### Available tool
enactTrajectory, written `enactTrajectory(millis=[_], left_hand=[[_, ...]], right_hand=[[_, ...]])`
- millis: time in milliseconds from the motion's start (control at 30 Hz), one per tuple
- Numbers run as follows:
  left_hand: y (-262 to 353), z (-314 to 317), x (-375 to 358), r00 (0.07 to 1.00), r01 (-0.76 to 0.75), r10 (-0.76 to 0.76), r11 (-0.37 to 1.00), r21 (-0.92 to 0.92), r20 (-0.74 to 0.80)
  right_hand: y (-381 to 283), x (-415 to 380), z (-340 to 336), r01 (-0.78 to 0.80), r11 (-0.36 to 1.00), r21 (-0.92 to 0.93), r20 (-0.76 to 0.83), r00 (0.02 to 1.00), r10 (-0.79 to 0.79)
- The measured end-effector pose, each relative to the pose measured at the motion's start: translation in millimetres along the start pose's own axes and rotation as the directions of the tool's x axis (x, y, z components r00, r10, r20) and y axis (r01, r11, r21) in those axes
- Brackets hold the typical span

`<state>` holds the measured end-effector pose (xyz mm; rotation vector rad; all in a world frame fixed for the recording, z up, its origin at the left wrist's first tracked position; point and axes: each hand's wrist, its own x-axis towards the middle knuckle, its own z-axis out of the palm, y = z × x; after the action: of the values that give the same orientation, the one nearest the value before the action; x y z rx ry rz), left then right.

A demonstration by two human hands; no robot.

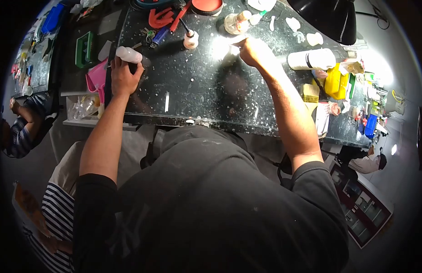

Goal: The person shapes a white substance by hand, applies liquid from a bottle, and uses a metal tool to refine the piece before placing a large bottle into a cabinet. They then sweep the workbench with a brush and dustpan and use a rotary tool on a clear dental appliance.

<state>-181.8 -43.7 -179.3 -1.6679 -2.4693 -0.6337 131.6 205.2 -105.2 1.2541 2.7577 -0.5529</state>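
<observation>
My left hand (123, 78) is wrapped round a small white bottle (129, 55), which lies tilted at the bench's left side. My right hand (255, 51) reaches over the back middle of the bench, its fingers closed under strong glare. Something pale shows at the fingertips, but the light washes it out. Just beyond that hand stands a clear jar (236, 23) with a light-coloured top. Between my two hands is a small white bottle with a dark brush stem (191, 40).
The black bench (197, 91) is speckled white. A black lamp shade (327, 18) hangs back right, above a white cylinder (311, 59). A flat brush (310, 93) and yellow bin (336, 82) are at right, a pink dustpan (97, 79) left. Other people are nearby on both sides.
</observation>
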Motion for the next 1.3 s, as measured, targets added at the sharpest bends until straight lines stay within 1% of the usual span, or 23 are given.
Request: enactTrajectory(millis=[33, 100, 133, 200, 233, 300, 367, 433, 533, 567, 600, 667, 733, 767, 867, 900, 967, 1033, 1067, 1100, 1200, 1233, 1300], left_hand=[[-1.3, 0.5, 0.1, 1.000, -0.029, 0.029, 0.999, 0.032, -0.008], [-2.3, 1.0, 1.9, 0.998, -0.050, 0.052, 0.996, 0.077, -0.023], [-1.8, 1.8, 0.7, 0.998, -0.050, 0.052, 0.996, 0.074, -0.024], [-1.2, -0.7, 2.6, 0.998, -0.053, 0.054, 0.998, 0.047, -0.026], [0.1, -3.3, 2.4, 0.998, -0.054, 0.055, 0.997, 0.051, -0.029], [5.8, -5.5, 1.7, 1.000, 0.002, -0.001, 1.000, 0.013, -0.018], [5.9, -5.5, 3.2, 1.000, -0.006, 0.007, 1.000, 0.029, -0.010], [4.9, -5.1, 3.0, 1.000, -0.014, 0.015, 0.999, 0.041, -0.007], [6.9, -6.4, 2.2, 0.999, -0.025, 0.027, 0.999, 0.035, -0.046], [7.3, -5.8, 1.5, 0.998, -0.006, 0.006, 1.000, 0.011, -0.058], [3.9, -6.4, 1.5, 0.998, -0.002, 0.003, 1.000, 0.015, -0.055], [2.6, -3.1, 1.6, 1.000, -0.003, 0.004, 0.999, 0.036, -0.007], [5.2, -3.4, 2.6, 0.999, -0.030, 0.031, 0.999, 0.037, -0.027], [6.3, -4.2, 2.1, 0.999, -0.018, 0.019, 0.999, 0.035, -0.032], [7.2, -9.2, 2.9, 0.999, -0.017, 0.017, 1.000, 0.014, -0.052], [4.5, -7.3, 3.4, 0.999, -0.011, 0.012, 1.000, 0.024, -0.032], [4.9, -0.9, -0.8, 1.000, -0.004, 0.004, 1.000, 0.024, -0.009], [2.6, 1.8, -0.7, 0.999, -0.022, 0.024, 0.998, 0.050, -0.025], [-1.5, 1.6, 1.1, 0.999, -0.031, 0.033, 0.997, 0.070, -0.035], [5.1, -3.7, 1.8, 0.999, -0.007, 0.008, 0.999, 0.035, -0.046], [2.7, -3.4, 2.4, 1.000, 0.001, -0.001, 0.999, 0.033, -0.001], [3.1, -3.4, 3.0, 1.000, 0.000, 0.000, 0.999, 0.037, -0.006], [5.7, -4.6, 2.4, 0.996, -0.040, 0.043, 0.998, 0.042, -0.080]], right_hand=[[-1.0, -5.4, 0.7, -0.005, 1.000, -0.010, 0.008, 1.000, 0.005], [-6.4, -10.4, 0.6, 0.071, 0.997, -0.023, -0.137, 0.988, -0.073], [-5.5, -11.0, 5.9, 0.070, 0.997, -0.026, -0.137, 0.988, -0.073], [-6.5, -8.6, 15.2, 0.159, 0.987, 0.018, -0.301, 0.942, -0.146], [-7.6, -7.2, 12.7, 0.111, 0.994, -0.004, -0.226, 0.968, -0.109], [-5.9, -4.6, 13.4, 0.072, 0.997, -0.036, -0.190, 0.979, -0.078], [1.3, -3.8, 15.6, 0.028, 0.996, -0.081, -0.140, 0.989, -0.039], [4.6, -0.1, 17.5, 0.143, 0.989, -0.024, -0.178, 0.973, -0.145], [0.8, 2.8, 23.2, 0.139, 0.990, 0.026, -0.240, 0.962, -0.128], [5.7, 10.0, 30.7, 0.141, 0.985, -0.104, -0.199, 0.967, -0.160], [1.5, 10.1, 32.2, 0.145, 0.984, -0.100, -0.195, 0.967, -0.162], [-3.0, 4.5, 35.8, 0.225, 0.952, -0.207, -0.299, 0.912, -0.280], [-3.5, 17.1, 46.4, 0.231, 0.969, -0.086, -0.330, 0.911, -0.246], [2.5, 28.6, 57.5, 0.192, 0.972, -0.135, -0.263, 0.939, -0.222], [-6.1, 30.5, 55.0, 0.248, 0.967, -0.059, -0.286, 0.924, -0.254], [-10.8, 30.2, 53.6, 0.159, 0.981, -0.107, -0.235, 0.955, -0.180], [-15.0, 27.6, 47.1, 0.066, 0.984, -0.167, -0.180, 0.979, -0.096], [-24.0, 31.3, 35.5, -0.042, 0.972, -0.231, 0.085, 0.994, 0.063], [-25.0, 36.5, 37.7, -0.037, 0.973, -0.228, 0.079, 0.995, 0.056], [-28.3, 39.0, 38.9, -0.019, 0.971, -0.240, 0.017, 1.000, 0.024], [-30.1, 36.8, 37.9, -0.116, 0.973, -0.199, 0.071, 0.989, 0.132], [-31.2, 38.2, 35.9, -0.096, 0.979, -0.183, 0.047, 0.993, 0.106], [-31.4, 39.8, 35.6, -0.074, 0.984, -0.159, 0.022, 0.997, 0.079]])
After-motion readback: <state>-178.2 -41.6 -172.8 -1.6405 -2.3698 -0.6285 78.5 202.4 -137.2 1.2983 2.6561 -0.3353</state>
